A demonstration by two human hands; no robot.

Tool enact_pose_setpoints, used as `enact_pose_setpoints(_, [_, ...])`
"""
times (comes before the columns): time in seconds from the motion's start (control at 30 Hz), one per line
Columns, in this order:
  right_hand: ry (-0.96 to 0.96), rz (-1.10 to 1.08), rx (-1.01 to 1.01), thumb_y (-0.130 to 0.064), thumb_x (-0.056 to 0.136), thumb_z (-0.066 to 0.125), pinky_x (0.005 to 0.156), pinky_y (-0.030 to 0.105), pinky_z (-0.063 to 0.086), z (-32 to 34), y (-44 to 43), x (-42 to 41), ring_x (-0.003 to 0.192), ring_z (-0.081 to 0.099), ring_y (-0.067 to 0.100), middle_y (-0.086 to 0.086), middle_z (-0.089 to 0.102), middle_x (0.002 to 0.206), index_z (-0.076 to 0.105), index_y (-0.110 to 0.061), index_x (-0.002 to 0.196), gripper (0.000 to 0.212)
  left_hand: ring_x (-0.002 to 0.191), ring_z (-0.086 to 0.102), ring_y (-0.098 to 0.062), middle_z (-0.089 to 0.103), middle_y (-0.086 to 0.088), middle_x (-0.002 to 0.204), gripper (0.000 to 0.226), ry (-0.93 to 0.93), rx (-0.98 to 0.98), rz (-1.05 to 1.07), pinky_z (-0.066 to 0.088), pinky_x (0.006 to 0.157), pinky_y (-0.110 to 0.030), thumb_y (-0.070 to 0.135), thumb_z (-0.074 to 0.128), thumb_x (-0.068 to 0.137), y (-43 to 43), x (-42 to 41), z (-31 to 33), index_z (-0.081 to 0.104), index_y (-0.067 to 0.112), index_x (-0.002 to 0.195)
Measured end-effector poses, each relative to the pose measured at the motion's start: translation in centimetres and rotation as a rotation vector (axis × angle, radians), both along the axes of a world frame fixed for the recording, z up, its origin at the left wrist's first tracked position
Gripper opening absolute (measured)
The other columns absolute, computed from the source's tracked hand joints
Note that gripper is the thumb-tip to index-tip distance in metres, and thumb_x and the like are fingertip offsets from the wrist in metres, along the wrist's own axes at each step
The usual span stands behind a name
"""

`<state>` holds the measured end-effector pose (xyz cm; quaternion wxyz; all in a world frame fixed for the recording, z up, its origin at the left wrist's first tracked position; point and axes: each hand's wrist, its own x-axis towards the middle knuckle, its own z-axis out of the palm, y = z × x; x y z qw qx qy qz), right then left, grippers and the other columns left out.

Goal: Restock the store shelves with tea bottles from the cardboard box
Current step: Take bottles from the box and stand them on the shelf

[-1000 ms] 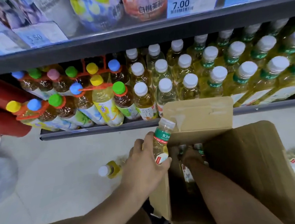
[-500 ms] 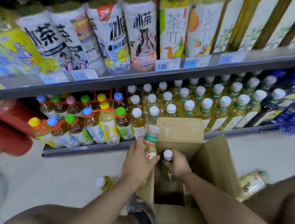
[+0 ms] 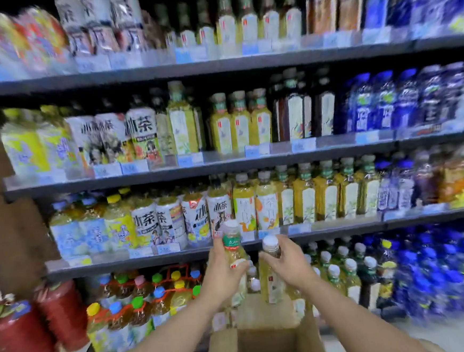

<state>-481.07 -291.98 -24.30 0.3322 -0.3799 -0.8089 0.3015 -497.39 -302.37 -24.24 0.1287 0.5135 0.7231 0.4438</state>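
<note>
My left hand (image 3: 221, 271) grips a tea bottle (image 3: 232, 242) with a white cap and green neck label, upright and raised in front of the lower shelves. My right hand (image 3: 289, 263) grips a second yellow tea bottle (image 3: 272, 281) by its neck, just right of the first. Both bottles hang above the open cardboard box (image 3: 266, 345) at the bottom centre. Behind the hands, the lowest shelf holds rows of matching white-capped tea bottles (image 3: 341, 275). The view is motion-blurred.
Four shelf levels full of drinks fill the view. The shelf edge (image 3: 154, 259) at hand height carries price tags. Blue bottles (image 3: 441, 270) crowd the right; red bottles (image 3: 50, 315) jut out at lower left beside a brown panel (image 3: 4, 221).
Both hands have lifted their bottles up out of the box. The camera has tilted upward, bringing the higher shelves into view.
</note>
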Motion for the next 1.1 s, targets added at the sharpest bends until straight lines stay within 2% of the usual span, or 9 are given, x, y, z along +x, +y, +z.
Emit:
enact_pose_setpoints(0.1, [0.082,0.014,0.115,-0.043,0.089,0.069,0.077,0.025,0.047,8.4,1.0,0.6,0.093,0.060,0.009,-0.012,0.062,0.097,0.058,-0.024,0.106,0.028,0.123,0.050,-0.019,0.051,-0.001,0.132,0.074,0.062,0.099,-0.010,0.041,0.098,-0.032,0.034,0.078,0.084,1.4,0.0,7.0,0.034,0.019,0.141])
enact_pose_setpoints(0.27, [0.174,0.005,0.329,-0.040,0.089,0.069,0.079,0.021,0.042,21.4,2.6,0.5,0.096,0.056,0.005,-0.012,0.060,0.102,0.058,-0.024,0.115,0.033,0.116,0.051,-0.015,0.050,0.005,0.127,0.072,0.108,0.250,-0.049,0.042,0.094,-0.030,0.031,0.078,0.084,4.1,-0.6,18.7,0.032,0.024,0.139])
enact_pose_setpoints(0.43, [0.216,-0.012,0.439,-0.038,0.089,0.070,0.083,0.024,0.041,29.3,6.3,-1.0,0.100,0.055,0.009,-0.009,0.061,0.110,0.057,-0.021,0.122,0.040,0.122,0.050,-0.014,0.046,0.005,0.136,0.079,0.157,0.338,-0.052,0.041,0.102,-0.032,0.032,0.079,0.085,8.5,-2.0,26.2,0.029,0.024,0.146])
enact_pose_setpoints(0.5, [0.216,-0.014,0.440,-0.038,0.089,0.070,0.083,0.023,0.039,30.7,8.5,-1.7,0.102,0.055,0.008,-0.009,0.060,0.112,0.055,-0.022,0.125,0.042,0.123,0.052,-0.017,0.048,0.003,0.139,0.082,0.163,0.357,-0.035,0.043,0.104,-0.034,0.033,0.081,0.083,10.7,-2.8,27.8,0.031,0.023,0.147])
enact_pose_setpoints(0.63, [0.226,-0.033,0.451,-0.036,0.089,0.071,0.088,0.021,0.039,32.1,12.2,-3.2,0.104,0.052,0.005,-0.012,0.058,0.115,0.055,-0.024,0.126,0.043,0.122,0.051,-0.014,0.049,0.005,0.139,0.082,0.142,0.375,-0.038,0.041,0.104,-0.032,0.034,0.082,0.081,14.9,-4.2,29.3,0.033,0.026,0.147])
enact_pose_setpoints(0.73, [0.211,-0.050,0.430,-0.035,0.088,0.072,0.087,0.023,0.040,32.1,14.6,-4.4,0.104,0.052,0.005,-0.013,0.059,0.114,0.055,-0.024,0.127,0.043,0.119,0.053,-0.013,0.052,0.007,0.134,0.080,0.111,0.370,-0.041,0.046,0.104,-0.037,0.034,0.084,0.078,17.8,-4.8,29.4,0.036,0.031,0.142])
enact_pose_setpoints(0.9, [0.131,-0.116,0.337,-0.035,0.089,0.070,0.074,0.026,0.041,31.5,18.6,-6.4,0.090,0.058,0.012,-0.003,0.067,0.113,0.057,-0.020,0.123,0.039,0.112,0.062,-0.015,0.064,0.007,0.121,0.072,0.101,0.289,-0.072,0.051,0.099,-0.042,0.031,0.086,0.075,22.3,-5.8,28.8,0.043,0.032,0.133])
enact_pose_setpoints(1.0, [0.149,-0.188,0.278,-0.036,0.090,0.069,0.074,0.027,0.039,31.6,20.4,-7.2,0.097,0.060,0.018,0.002,0.068,0.111,0.059,-0.016,0.121,0.038,0.109,0.063,-0.013,0.066,0.009,0.116,0.068,0.099,0.225,-0.081,0.052,0.098,-0.042,0.031,0.087,0.075,24.3,-6.2,28.0,0.046,0.030,0.130])
enact_pose_setpoints(1.1, [0.102,-0.265,0.245,-0.038,0.090,0.067,0.071,0.028,0.038,31.4,22.3,-7.9,0.101,0.062,0.026,0.008,0.068,0.108,0.059,-0.010,0.115,0.038,0.114,0.061,-0.017,0.063,0.006,0.121,0.069,0.131,0.194,-0.069,0.050,0.099,-0.037,0.036,0.085,0.076,25.7,-6.3,27.9,0.048,0.026,0.133])
